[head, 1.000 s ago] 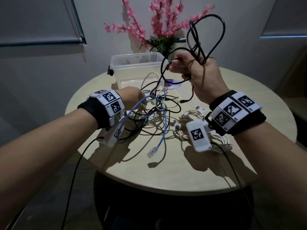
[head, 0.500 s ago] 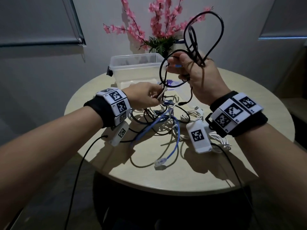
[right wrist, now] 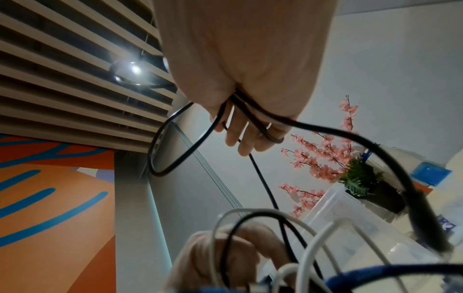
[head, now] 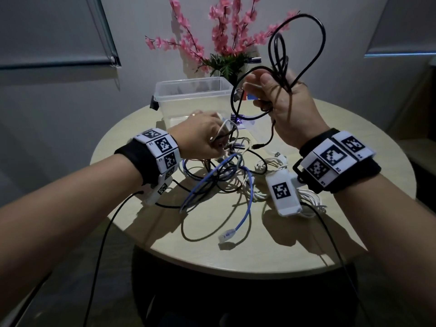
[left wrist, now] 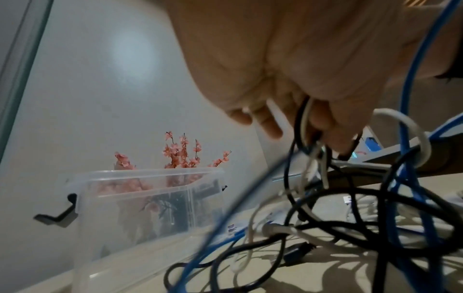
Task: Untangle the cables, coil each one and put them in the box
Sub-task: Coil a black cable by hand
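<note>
A round pale wooden desk (head: 354, 147) carries a clear plastic box (head: 193, 90) at its far side and a tangle of blue, black and white cables (head: 226, 175) in front. Above it, the right hand (head: 285, 107) has its fingers (right wrist: 240, 134) curled round a looped thin black cable (head: 304, 41). The left hand (head: 200, 140) pinches white and black strands at the tangle's top.

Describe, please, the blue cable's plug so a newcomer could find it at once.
On the round table, look at the near edge of the cable tangle. The blue cable trails toward the viewer and ends in a clear plug, the only connector lying apart from the pile.
</note>
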The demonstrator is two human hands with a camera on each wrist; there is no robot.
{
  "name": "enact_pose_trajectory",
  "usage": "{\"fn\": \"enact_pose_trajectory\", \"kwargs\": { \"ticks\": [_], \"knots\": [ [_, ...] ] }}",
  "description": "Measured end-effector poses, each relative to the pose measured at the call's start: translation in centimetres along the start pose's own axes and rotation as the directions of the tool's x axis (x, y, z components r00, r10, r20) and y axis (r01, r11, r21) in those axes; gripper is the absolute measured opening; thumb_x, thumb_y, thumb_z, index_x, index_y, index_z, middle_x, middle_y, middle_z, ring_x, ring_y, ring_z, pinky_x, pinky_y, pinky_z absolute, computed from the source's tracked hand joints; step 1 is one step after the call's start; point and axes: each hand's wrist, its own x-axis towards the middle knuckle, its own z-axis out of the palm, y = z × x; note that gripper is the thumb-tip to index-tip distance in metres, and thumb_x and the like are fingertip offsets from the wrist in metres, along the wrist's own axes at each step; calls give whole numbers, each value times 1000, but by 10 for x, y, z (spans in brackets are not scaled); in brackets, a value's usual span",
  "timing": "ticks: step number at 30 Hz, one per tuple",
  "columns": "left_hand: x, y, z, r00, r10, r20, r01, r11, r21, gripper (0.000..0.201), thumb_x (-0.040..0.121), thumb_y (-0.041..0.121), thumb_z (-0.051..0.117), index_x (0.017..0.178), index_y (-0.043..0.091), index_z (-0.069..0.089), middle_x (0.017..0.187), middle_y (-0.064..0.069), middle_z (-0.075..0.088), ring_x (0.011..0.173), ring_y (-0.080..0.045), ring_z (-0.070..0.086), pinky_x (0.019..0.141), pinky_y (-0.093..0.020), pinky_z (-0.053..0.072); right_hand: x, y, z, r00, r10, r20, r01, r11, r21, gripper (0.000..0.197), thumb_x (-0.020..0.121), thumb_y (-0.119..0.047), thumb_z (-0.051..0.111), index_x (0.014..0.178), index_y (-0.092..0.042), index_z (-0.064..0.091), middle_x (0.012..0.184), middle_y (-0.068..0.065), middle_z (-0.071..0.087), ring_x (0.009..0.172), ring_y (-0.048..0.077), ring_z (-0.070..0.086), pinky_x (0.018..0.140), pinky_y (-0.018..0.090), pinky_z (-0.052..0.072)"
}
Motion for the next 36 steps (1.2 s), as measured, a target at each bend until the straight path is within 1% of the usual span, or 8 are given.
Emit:
{"fn": "enact_pose_trajectory", "kwargs": {
  "ticks": [5,10,15,21,27,31,34,36],
  "knots": [
    [-1,4,3,999,-2,-41,-4,986,-167,20,83,11,64,79,19,45,74,1,53,68,-20,49,63,-29,39,3,-2,0,1000,-5,-14,5,1000,9,8,96,-16,50,99,-17,57,89,-12,70,92,7,66,71,17,48],
    [2,-1,2,951,-240,195,227,970,89,22,91,22,57,101,15,39,90,-5,49,82,-25,45,69,-28,31,3,1,-2,997,-48,-67,47,999,-27,7,96,-13,50,100,-15,56,92,-10,65,90,4,61,71,15,46],
    [4,-17,7,886,-402,232,343,904,257,18,88,27,56,88,13,45,93,-10,56,80,-26,45,69,-29,36,2,1,-1,993,-58,-99,54,998,-46,15,98,-9,48,92,-19,57,85,-13,66,84,-1,62,69,15,45],
    [-8,-31,12,807,-487,334,411,869,276,43,83,45,65,109,14,52,107,-8,61,95,-28,54,77,-29,40,8,-6,-7,986,-84,-141,90,995,35,10,100,-14,47,99,-17,57,87,-13,66,90,4,61,72,17,45],
    [-14,-50,5,722,-559,407,568,815,112,84,70,51,76,133,15,32,115,-2,56,100,-23,54,91,-34,45,7,-8,-13,995,-30,-91,37,996,78,11,99,-15,47,104,-15,57,99,-3,66,95,12,64,78,25,47],
    [-6,-42,-6,783,-552,287,596,798,-91,84,80,29,70,143,17,16,130,-15,52,111,-31,55,97,-41,46,0,-2,-7,999,27,-19,-26,998,49,17,96,-18,50,108,-7,56,104,3,65,87,11,67,73,27,48],
    [3,-19,-20,902,-427,67,427,860,-280,60,91,14,54,144,16,26,144,-13,40,127,-21,43,98,-26,35,-8,1,-4,992,81,96,-82,997,2,28,91,-12,53,118,-5,52,106,6,62,86,14,68,69,26,49],
    [8,-2,-28,936,-334,-112,261,871,-415,41,97,22,41,137,13,40,140,-9,43,124,-13,40,101,-25,31,-11,1,-2,971,148,186,-129,986,-109,39,83,-3,61,120,-14,53,109,3,61,91,14,66,68,23,51]
  ]
}}
